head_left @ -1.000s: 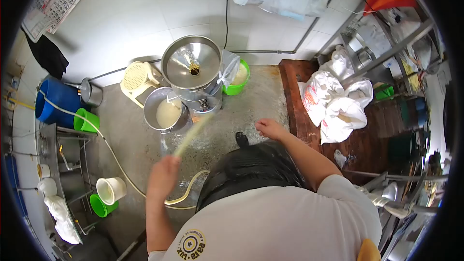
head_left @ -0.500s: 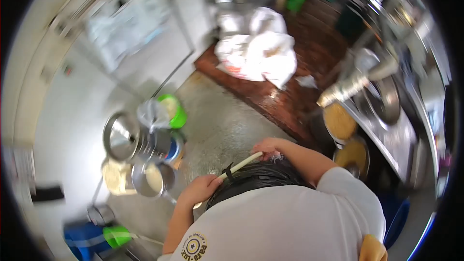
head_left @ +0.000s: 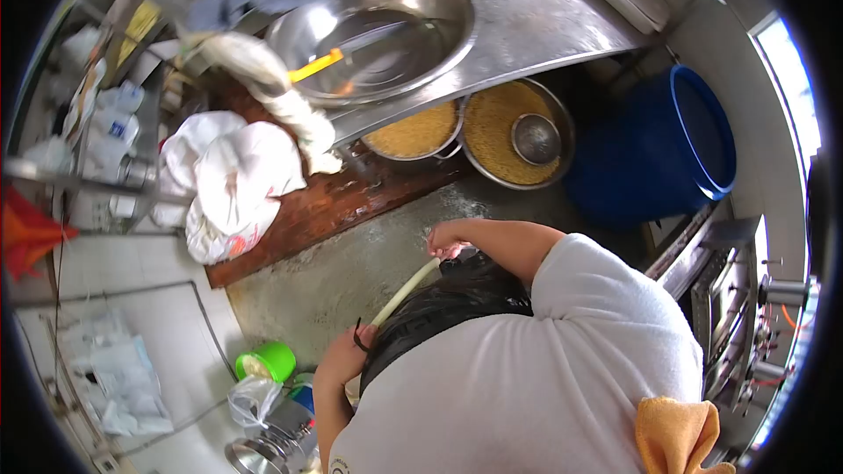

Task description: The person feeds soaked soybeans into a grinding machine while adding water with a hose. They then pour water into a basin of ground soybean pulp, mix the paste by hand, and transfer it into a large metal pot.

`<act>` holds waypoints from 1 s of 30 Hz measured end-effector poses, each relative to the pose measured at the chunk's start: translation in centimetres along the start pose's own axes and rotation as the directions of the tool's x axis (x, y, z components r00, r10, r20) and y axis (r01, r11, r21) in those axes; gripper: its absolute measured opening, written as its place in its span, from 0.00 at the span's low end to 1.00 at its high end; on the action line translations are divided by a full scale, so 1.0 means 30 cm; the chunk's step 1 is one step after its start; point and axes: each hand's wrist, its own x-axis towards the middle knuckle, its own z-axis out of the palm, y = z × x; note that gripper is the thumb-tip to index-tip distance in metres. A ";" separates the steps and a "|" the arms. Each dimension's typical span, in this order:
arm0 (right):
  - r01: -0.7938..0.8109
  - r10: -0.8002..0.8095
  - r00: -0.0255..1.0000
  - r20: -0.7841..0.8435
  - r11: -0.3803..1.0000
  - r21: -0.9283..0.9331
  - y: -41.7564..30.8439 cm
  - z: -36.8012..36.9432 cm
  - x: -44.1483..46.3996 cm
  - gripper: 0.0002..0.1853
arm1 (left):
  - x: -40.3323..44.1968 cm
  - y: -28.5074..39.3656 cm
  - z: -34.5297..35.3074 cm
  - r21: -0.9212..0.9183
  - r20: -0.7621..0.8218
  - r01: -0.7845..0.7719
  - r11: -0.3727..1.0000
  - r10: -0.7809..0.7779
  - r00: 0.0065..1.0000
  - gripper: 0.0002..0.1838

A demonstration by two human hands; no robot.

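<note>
A cream-coloured hose (head_left: 406,292) stretches between my two hands in front of the black plastic apron (head_left: 470,291). My left hand (head_left: 349,354) is closed around its lower end, beside a dark tie. At the upper end my right hand (head_left: 450,237) is wrapped round the hose, with bright wet specks on the floor beyond it. Past my right hand, under the counter, sit a wide pot of yellow grains (head_left: 492,132) with a metal bowl (head_left: 536,139) resting in it, and a second pot of yellow grains (head_left: 413,133).
A steel counter (head_left: 536,4) carries a large metal basin (head_left: 461,13). A blue barrel (head_left: 623,149) stands at the right. White sacks (head_left: 241,180) lie on a reddish-brown floor section (head_left: 351,197). A green bucket (head_left: 279,358) and a metal funnel-shaped vessel (head_left: 250,456) are at lower left.
My view and body have turned right, bringing the grain pots, counter and blue barrel in front of me. Both hands still grip the hose.
</note>
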 end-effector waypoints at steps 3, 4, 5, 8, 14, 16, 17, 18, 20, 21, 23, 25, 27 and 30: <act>0.007 -0.015 0.990 -0.138 0.998 -0.058 0.068 -0.107 -0.093 0.05 | 0.114 0.127 -0.016 0.058 0.044 -0.125 0.990 0.123 0.991 0.28; 0.013 -0.020 0.991 -0.131 0.999 -0.053 0.102 -0.151 -0.100 0.06 | 0.148 0.158 -0.021 0.054 0.055 -0.160 0.986 0.157 0.986 0.27; 0.013 -0.017 0.990 -0.143 0.999 -0.029 0.120 -0.179 -0.132 0.06 | 0.182 0.194 -0.028 0.069 0.075 -0.170 0.983 0.165 0.983 0.27; -0.029 0.058 0.975 -0.212 0.990 0.138 0.198 -0.253 -0.172 0.07 | 0.299 0.302 -0.048 0.088 0.156 -0.287 0.954 0.272 0.950 0.28; 0.178 -0.193 0.849 -0.491 0.981 -0.078 0.364 -0.364 -0.237 0.13 | 0.610 0.471 -0.041 0.223 0.104 -0.600 0.768 0.593 0.799 0.21; 0.314 -0.179 0.678 -0.713 0.948 0.061 0.385 -0.379 -0.275 0.13 | 0.733 0.510 -0.037 0.202 0.154 -0.577 0.792 0.556 0.817 0.20; 0.446 0.171 0.612 -0.772 0.732 0.515 0.349 -0.364 -0.330 0.13 | 0.773 0.543 -0.033 0.180 0.176 -0.526 0.831 0.499 0.848 0.19; 0.480 0.179 0.556 -0.812 0.727 0.490 0.359 -0.374 -0.344 0.15 | 0.794 0.607 -0.041 0.124 0.200 -0.525 0.842 0.497 0.844 0.17; 0.496 0.187 0.563 -0.805 0.702 0.511 0.382 -0.395 -0.385 0.16 | 0.810 0.712 -0.041 0.053 0.253 -0.327 0.943 0.305 0.918 0.16; 0.512 0.176 0.576 -0.799 0.684 0.520 0.384 -0.412 -0.403 0.17 | 0.823 0.754 -0.041 0.036 0.249 -0.302 0.953 0.284 0.926 0.16; 0.446 0.214 0.545 -0.810 0.745 0.496 0.391 -0.436 -0.441 0.18 | 0.839 0.839 -0.039 0.089 0.209 -0.364 0.927 0.340 0.917 0.16; 0.472 0.268 0.516 -0.813 0.704 0.531 0.399 -0.459 -0.471 0.18 | 0.873 0.911 -0.034 0.141 0.172 -0.414 0.899 0.389 0.905 0.16; 0.454 0.261 0.497 -0.827 0.734 0.505 0.459 -0.515 -0.453 0.17 | 0.927 0.985 -0.046 0.194 -0.147 -0.612 0.766 0.640 0.754 0.20; 0.462 0.263 0.553 -0.791 0.692 0.554 0.551 -0.609 -0.443 0.17 | 1.089 1.104 -0.066 0.115 -0.349 -0.553 0.825 0.555 0.755 0.20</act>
